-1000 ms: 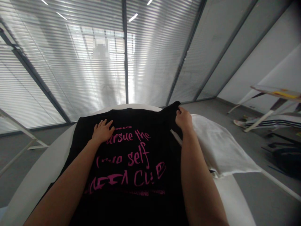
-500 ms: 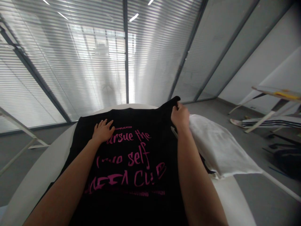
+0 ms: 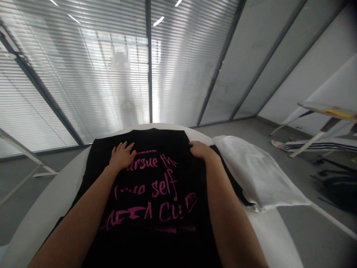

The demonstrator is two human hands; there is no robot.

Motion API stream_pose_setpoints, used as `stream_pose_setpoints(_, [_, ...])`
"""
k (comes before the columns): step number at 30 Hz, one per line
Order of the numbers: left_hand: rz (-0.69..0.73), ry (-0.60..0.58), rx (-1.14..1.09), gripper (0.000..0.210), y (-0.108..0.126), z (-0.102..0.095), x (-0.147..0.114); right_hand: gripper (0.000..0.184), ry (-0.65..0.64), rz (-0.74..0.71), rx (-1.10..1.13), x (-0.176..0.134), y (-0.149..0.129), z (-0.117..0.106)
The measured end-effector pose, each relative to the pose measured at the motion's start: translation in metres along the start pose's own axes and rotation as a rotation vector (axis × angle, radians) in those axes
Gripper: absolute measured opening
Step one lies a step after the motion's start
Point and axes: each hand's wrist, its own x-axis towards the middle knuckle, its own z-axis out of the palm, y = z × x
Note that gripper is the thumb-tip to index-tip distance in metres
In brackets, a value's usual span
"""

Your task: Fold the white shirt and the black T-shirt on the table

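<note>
A black T-shirt (image 3: 167, 245) with pink lettering lies spread over a white round table (image 3: 41, 208). Spread flat on its upper left, beside the print, is my left hand (image 3: 122, 154). My right hand (image 3: 199, 149) is closed on the shirt's upper right edge, which is folded inward there; the fingertips are partly hidden. Right of my right forearm, a strip of black cloth (image 3: 234, 178) shows between the table and a white cloth (image 3: 259, 175).
The white cloth overhangs the table's right side. Blinds behind glass panels (image 3: 178, 74) rise beyond the far edge. At the right stands another table (image 3: 329, 108) with a striped item (image 3: 320, 145) under it. White metal legs (image 3: 28, 156) are on the left.
My right hand has moved left and toward me, bringing the shirt's raised upper right corner inward onto the body. My left hand has stayed flat in place.
</note>
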Motion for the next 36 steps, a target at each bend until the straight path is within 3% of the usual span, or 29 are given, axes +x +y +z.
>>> stream_pose_setpoints(4, [-0.011, -0.005, -0.005, 0.061, 0.000, 0.001, 0.000, 0.066, -0.148, 0.061, 0.116, 0.000, 0.016, 0.001])
stream_pose_setpoints(10, [-0.005, -0.007, 0.002, 0.061, 0.000, 0.001, 0.001, 0.048, -0.077, 0.315, 0.347, -0.008, 0.020, -0.009])
stream_pose_setpoints(14, [-0.011, -0.008, 0.004, 0.061, 0.000, 0.001, 0.001, 0.049, -0.257, 0.432, 0.428, -0.010, 0.018, -0.002])
stream_pose_setpoints(16, [-0.009, -0.011, 0.002, 0.061, -0.001, 0.002, 0.001, 0.055, -0.261, 0.427, 0.456, -0.010, 0.017, 0.001])
stream_pose_setpoints(19, [-0.001, -0.006, 0.003, 0.061, -0.001, 0.002, 0.001, 0.062, -0.140, 0.377, 0.499, -0.009, 0.016, 0.001])
stream_pose_setpoints(25, [-0.007, -0.012, 0.013, 0.062, 0.000, 0.001, 0.002, 0.029, -0.106, 0.483, 0.563, -0.007, 0.016, -0.009])
stream_pose_setpoints(29, [-0.003, -0.008, 0.012, 0.061, 0.000, 0.001, 0.001, 0.031, -0.083, 0.509, 0.555, -0.007, 0.022, -0.014])
stream_pose_setpoints(36, [-0.008, -0.008, 0.012, 0.061, 0.000, 0.002, 0.001, 0.029, -0.130, 0.427, 0.434, -0.015, 0.028, -0.010])
